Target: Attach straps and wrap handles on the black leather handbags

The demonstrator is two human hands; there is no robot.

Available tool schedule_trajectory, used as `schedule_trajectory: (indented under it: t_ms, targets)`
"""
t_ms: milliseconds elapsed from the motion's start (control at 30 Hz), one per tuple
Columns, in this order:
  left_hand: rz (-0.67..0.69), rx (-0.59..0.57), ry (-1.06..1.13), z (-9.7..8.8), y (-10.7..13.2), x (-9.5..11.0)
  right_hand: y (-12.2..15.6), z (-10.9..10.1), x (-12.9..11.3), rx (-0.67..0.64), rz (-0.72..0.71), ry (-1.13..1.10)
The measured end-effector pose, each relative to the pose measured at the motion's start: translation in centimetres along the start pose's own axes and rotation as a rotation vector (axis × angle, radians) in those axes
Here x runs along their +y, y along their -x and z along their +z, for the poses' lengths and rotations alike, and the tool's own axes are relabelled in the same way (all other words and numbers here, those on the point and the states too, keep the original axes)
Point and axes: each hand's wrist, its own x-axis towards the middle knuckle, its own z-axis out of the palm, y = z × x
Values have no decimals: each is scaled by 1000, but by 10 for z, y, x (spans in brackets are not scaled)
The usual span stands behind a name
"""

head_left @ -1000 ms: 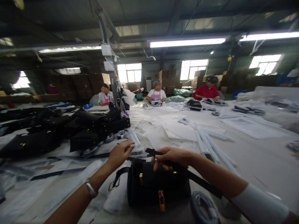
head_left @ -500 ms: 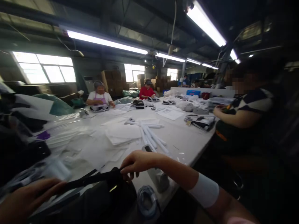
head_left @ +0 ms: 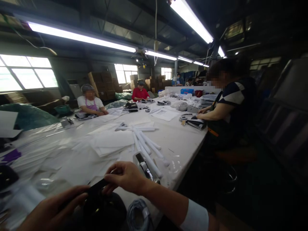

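So right now I've got a black strap [head_left: 98, 186] up between my hands, right above the black bag [head_left: 108, 208] at the near edge of the surface [head_left: 168, 136]. The bag's super dark down there, just a few gold glints, so I can't tell if the strap's attached at either end. As far as I can judge I'm mid-job: strap's in hand, but it isn't laid down flat or let go of yet, so there's handling left to do. How much, no clue.

Pose-wise, my right hand [head_left: 126, 176] is pinched on the far end, knuckles up and fingertips curled down, forearm slanting in from the lower right with a white band [head_left: 196, 215] on it. My left hand [head_left: 53, 207] sits lower, coming in from the bottom left, fingers stretched toward the right one. It looks closed on the near end, though it's dim. Hands are close but not touching.

A coiled grey cord [head_left: 131, 214] lies right beside the bag, and a tape dispenser [head_left: 141, 163] is just past my right wrist.
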Motion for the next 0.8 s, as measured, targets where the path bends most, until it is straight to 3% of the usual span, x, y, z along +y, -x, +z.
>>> schedule_trajectory:
  t_ms: [133,233,333,567,667,800]
  targets:
    - [-90,21,29,-2,4,55,4,6,2,85,-93,96]
    - [-126,95,47,-5,4,78,7,-3,2,108,-189,188]
    - [-173,95,73,-10,8,77,11,-20,14,154,-266,325]
    - [-252,-137,-5,-11,13,79,19,-22,53,-130,-347,504]
    - [-322,-225,-78,-12,8,83,17,-16,56,-88,-351,499]
    - [-424,-311,-97,-18,1,82,18,-7,63,62,-371,544]
